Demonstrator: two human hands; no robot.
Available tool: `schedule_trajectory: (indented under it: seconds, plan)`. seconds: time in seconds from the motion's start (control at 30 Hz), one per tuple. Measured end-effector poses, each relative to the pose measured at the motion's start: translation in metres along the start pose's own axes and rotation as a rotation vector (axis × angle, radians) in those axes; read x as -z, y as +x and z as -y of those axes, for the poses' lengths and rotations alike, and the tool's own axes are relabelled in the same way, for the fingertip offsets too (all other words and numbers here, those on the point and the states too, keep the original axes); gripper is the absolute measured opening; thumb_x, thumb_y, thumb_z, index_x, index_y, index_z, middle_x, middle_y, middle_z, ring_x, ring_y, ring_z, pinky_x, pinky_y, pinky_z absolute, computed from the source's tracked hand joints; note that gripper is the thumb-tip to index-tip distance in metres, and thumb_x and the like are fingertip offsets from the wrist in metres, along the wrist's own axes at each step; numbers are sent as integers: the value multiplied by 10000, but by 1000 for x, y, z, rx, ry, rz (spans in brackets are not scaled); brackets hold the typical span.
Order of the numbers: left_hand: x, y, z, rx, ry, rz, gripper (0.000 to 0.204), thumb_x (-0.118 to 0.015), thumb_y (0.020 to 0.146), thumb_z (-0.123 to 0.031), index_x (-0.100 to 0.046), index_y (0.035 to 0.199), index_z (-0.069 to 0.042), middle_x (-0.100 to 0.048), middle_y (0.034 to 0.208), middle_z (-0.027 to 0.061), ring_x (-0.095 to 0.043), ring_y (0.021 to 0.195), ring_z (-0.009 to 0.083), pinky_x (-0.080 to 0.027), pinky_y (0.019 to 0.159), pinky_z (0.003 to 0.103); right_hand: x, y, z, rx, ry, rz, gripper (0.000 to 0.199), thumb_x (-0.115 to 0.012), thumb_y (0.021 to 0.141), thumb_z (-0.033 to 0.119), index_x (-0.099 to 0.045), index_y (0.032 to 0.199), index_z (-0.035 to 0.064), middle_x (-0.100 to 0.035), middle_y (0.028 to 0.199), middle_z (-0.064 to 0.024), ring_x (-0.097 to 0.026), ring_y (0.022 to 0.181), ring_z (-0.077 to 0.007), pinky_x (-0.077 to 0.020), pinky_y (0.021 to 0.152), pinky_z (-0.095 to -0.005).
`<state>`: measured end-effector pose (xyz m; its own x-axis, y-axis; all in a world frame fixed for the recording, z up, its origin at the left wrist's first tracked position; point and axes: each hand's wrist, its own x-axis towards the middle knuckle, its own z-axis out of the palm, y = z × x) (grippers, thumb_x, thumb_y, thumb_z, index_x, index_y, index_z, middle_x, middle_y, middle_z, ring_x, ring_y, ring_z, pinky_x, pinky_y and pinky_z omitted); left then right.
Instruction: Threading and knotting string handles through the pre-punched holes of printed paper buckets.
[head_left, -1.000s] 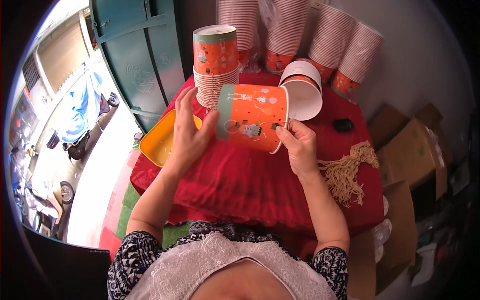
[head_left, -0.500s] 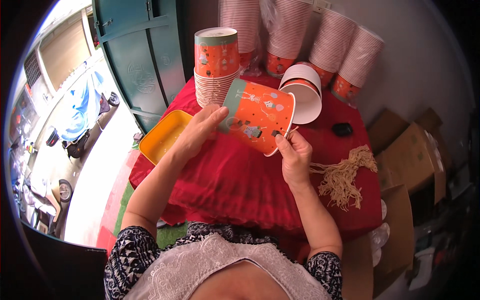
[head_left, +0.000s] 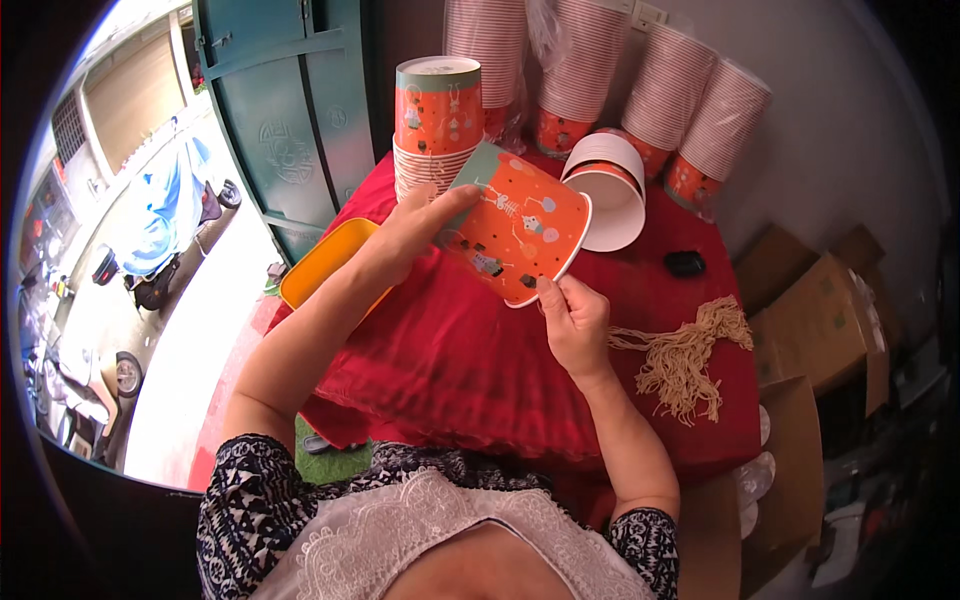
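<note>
Left hand (head_left: 415,235) now slid off the side to cup the base of the orange paper cup (head_left: 515,235); right hand (head_left: 572,322) pinching its rim. Cup tilted further, raised above the red surface (head_left: 450,360).

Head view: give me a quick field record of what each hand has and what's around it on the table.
left hand: grips the narrow base end of the orange paper cup
right hand: pinches the cup's wide rim, thumb on the edge
cup pose: tilted on its side, above the red tablecloth
behind: stack of matching cups; white-lined cup lying on its side
left edge: yellow tray
right: bundle of beige string; small black object
</note>
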<state>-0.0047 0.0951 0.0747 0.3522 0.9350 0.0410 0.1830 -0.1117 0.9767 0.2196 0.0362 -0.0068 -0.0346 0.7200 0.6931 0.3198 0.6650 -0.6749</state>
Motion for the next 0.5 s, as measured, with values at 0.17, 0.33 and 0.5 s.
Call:
schedule_trajectory:
  seconds: [0.17, 0.33, 0.5]
  plan:
    - [-1, 7, 13, -149, -74, -14, 547, -534, 927, -480, -560, 1233, -28, -639, 1128, 80, -593, 1004, 178, -470, 805, 322, -5, 11, 6, 345, -722, -135, 250, -653, 883, 84, -537, 677, 2, -548, 621, -120, -538, 566, -258, -431, 518, -375]
    - [-17, -1, 13, -322, -202, -188, 466, -549, 939, -399, -585, 1185, -4, -660, 1026, 66, -620, 908, 143, -487, 776, 272, -16, 4, 25, 320, -1028, -89, 232, -695, 818, 163, -564, 663, 51, -577, 631, -102, -578, 627, -278, -484, 575, -387]
    - [12, 0, 48, -153, -394, -219, 431, -567, 910, -429, -606, 1133, -62, -667, 975, 33, -622, 844, 126, -490, 725, 275, -11, -9, 42, 406, -649, 60, 173, -678, 826, 139, -597, 712, 38, -588, 644, -93, -586, 613, -269, -479, 559, -376]
